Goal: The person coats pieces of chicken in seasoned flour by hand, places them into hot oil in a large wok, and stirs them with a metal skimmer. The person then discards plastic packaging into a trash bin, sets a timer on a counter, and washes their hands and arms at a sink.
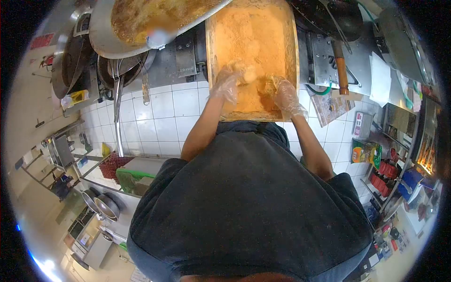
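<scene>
A long rectangular tray (210,51) filled with orange-tan powder (249,35) lies in front of me. My left hand (228,84), in a clear plastic glove, has its fingers round a powder-coated lump (246,75) over the left side of the tray. At the tray's right side, my right hand (286,96), gloved the same way, grips a rougher, darker coated piece (268,85). Other coated lumps seem half buried in the powder, but their outlines are unclear.
Beyond the tray to the left is a wide pan (101,30) of bubbling oil. Pans with long handles and a strainer (117,80) sit on the left stove. A dark wok (347,21) and a wooden handle (341,70) are on the right.
</scene>
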{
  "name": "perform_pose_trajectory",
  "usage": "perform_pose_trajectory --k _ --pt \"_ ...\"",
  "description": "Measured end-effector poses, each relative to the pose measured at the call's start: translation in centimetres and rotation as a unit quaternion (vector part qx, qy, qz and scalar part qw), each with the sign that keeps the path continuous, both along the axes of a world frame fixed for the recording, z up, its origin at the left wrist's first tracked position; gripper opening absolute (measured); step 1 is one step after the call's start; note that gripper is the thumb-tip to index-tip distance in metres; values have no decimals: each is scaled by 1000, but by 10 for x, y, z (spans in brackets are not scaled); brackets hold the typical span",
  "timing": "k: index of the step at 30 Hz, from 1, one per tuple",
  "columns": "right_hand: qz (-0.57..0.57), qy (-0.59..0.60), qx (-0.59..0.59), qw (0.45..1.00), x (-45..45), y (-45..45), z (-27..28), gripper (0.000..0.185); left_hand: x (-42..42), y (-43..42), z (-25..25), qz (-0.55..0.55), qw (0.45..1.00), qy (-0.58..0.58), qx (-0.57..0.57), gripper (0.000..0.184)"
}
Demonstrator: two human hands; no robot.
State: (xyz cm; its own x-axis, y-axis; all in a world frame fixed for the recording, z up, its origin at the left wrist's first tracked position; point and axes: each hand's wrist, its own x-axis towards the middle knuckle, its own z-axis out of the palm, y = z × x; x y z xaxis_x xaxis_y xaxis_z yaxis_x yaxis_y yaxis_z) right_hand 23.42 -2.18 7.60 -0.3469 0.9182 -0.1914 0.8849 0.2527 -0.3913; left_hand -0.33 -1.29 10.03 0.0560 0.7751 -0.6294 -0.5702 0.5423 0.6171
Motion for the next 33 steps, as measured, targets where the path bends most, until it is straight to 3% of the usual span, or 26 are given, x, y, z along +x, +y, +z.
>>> perform_pose_trajectory --k 4,7,10,12,14,16,19,21,23,24,26,29,31,33 --pt "26 7 66 997 1 0 10 49 -3 -2 -50 -85 965 179 173 46" --pt "-22 72 48 996 -1 8 -8 50 -3 -9 -50 -130 944 254 168 43" --pt "-30 132 -118 984 -22 24 48 56 10 -10 14 -153 917 325 175 39" --pt "2 151 -163 975 -35 33 62 59 8 -9 -47 -151 929 290 171 33" --pt "24 122 -172 977 -38 47 43 61 14 -6 -55 -111 952 206 198 37" --pt "26 48 -178 983 -36 53 -17 61 24 -7 -18 -26 966 71 246 50" --pt "51 93 -85 991 -29 46 -55 50 2 -12 -46 -129 963 78 222 64" --pt "65 58 -109 990 -27 45 -46 44 -11 -17 -37 -218 912 322 129 62" --pt "72 32 -113 990 -19 48 -52 38 -16 -23 -31 -324 781 523 111 59" --pt "75 39 -93 992 -14 45 -69 36 -16 -37 -28 -384 689 600 136 57" --pt "83 32 -41 995 -5 37 -82 31 -13 -53 -31 -458 571 666 146 51" --pt "82 -4 -13 997 0 25 -67 25 -12 -60 -46 -485 541 670 151 42" --pt "55 -22 -98 993 -3 25 -21 24 -17 -63 -52 -466 534 673 211 38" --pt "53 54 -30 997 9 14 -27 18 -16 -62 -36 -460 566 660 179 37"
